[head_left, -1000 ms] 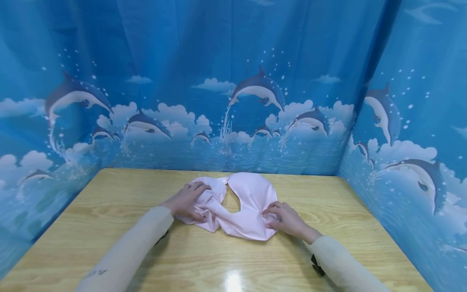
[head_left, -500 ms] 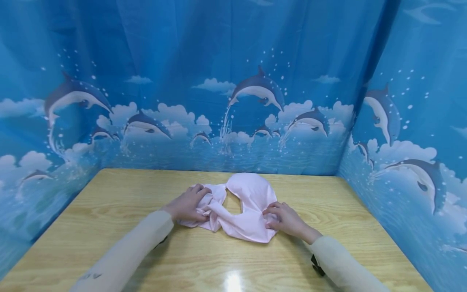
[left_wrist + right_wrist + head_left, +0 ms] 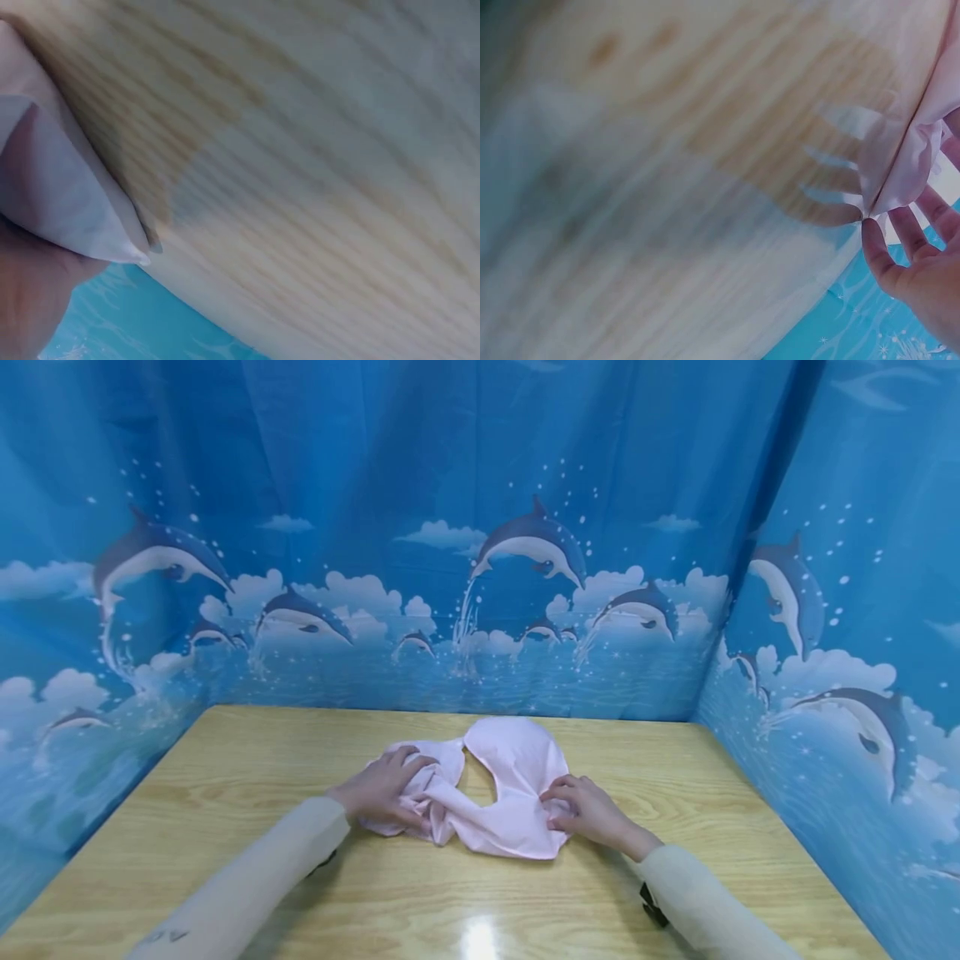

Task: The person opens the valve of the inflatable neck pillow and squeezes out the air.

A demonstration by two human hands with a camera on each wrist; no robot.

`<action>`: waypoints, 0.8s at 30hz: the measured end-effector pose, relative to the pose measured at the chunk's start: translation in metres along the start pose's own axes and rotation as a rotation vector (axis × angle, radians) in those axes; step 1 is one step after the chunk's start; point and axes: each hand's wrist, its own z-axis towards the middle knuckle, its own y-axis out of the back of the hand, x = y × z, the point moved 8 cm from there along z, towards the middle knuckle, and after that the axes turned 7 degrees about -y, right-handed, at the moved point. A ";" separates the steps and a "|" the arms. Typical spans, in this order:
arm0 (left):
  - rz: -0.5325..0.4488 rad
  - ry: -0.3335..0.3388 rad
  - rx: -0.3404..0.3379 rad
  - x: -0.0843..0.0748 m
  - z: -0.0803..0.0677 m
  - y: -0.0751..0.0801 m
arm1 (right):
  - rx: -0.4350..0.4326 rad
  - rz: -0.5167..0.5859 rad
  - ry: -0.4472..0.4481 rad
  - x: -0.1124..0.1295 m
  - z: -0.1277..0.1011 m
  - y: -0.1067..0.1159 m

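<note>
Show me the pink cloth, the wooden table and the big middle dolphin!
Pink cloth (image 3: 483,824), head view: strip below its hole.
Wooden table (image 3: 420,893), head view: bare wood, lower middle.
Big middle dolphin (image 3: 537,528), head view: its printed blue back.

1. My left hand (image 3: 378,789) hides part of the bunched pink cloth (image 3: 513,777) from the head view.
2. The left wrist view's edge cuts off that hand and the cloth.
3. In the right wrist view, my right hand (image 3: 588,812) is cropped, some fingertips hidden behind cloth.
4. The table (image 3: 390,902) blurs in both wrist views.
5. The mark (image 3: 177,936) on my left sleeve (image 3: 247,877) is too small to read.
</note>
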 end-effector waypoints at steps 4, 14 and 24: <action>-0.008 0.030 -0.008 -0.002 0.001 -0.002 | 0.006 0.004 -0.004 0.000 0.000 0.000; 0.132 0.064 -0.112 -0.012 0.008 0.000 | 0.017 0.020 -0.023 -0.002 0.001 -0.001; 0.112 0.065 -0.162 -0.014 0.009 0.002 | 0.031 0.022 -0.039 -0.003 0.001 0.000</action>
